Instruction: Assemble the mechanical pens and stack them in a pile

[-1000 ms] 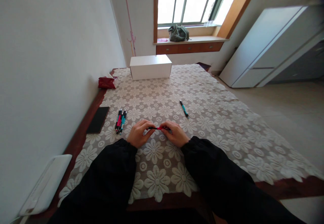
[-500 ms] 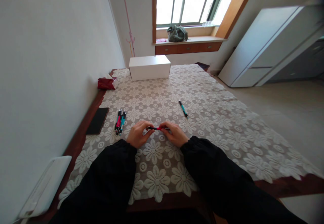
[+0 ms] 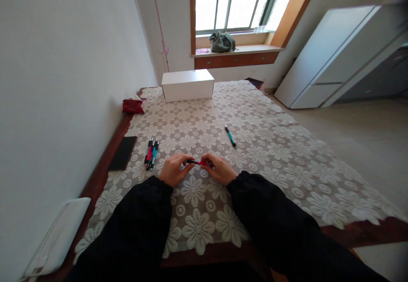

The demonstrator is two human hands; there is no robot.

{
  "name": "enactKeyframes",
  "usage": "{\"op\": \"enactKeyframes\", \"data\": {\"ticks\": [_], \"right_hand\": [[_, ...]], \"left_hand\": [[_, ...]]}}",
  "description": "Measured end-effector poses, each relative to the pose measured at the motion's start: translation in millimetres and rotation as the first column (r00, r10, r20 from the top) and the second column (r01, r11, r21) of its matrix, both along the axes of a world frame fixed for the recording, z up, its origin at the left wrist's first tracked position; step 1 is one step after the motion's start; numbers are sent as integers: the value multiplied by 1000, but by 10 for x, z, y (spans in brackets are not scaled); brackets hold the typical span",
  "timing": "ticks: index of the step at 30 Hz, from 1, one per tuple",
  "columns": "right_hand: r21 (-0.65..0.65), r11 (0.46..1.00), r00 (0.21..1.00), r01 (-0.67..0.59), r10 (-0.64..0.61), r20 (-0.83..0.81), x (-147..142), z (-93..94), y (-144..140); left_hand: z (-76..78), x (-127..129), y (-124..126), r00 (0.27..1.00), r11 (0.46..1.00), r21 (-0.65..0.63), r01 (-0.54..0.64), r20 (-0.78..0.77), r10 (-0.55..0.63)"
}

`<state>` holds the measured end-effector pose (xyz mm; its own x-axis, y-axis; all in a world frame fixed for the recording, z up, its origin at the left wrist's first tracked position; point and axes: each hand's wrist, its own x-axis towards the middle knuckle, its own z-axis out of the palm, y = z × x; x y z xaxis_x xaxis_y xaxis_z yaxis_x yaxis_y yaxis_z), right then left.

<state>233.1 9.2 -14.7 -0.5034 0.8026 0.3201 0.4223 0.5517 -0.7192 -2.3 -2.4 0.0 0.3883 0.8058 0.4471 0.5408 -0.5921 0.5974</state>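
Both of my hands grip one red and black pen held level just above the lace tablecloth. My left hand pinches its black left end and my right hand holds its red right part. A small bundle of red and teal pens lies to the left of my left hand. A single teal pen lies alone beyond my right hand.
A black phone lies at the table's left edge by the wall. A white box and a red tissue pack sit at the far end. A white device rests near left. A white cabinet stands right.
My hands and the pen stay almost still; only the view has shifted slightly.
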Motion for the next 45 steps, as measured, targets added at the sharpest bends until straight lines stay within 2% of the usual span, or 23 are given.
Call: {"op": "enactKeyframes", "data": {"ticks": [8,14,22,28,33,45], "right_hand": [[113,994,997,-11,2,81,5,45,1],[99,995,991,24,-37,132,14,10,0],[166,986,986,3,-31,166,15,41,3],[128,991,978,43,-68,195,16,31,3],[171,985,972,27,-66,225,31,25,19],[212,976,988,44,-75,136,11,37,0]], "left_hand": [[13,6,6,999,999,17,46,-13,-46],[-9,1,18,998,999,12,42,-43,-42],[-18,-11,26,998,998,5,62,-28,-62],[-13,-6,26,998,1000,-6,28,-50,-29],[-31,-11,38,997,999,-28,36,-67,-38],[19,0,18,992,998,-53,-30,-122,23]]}}
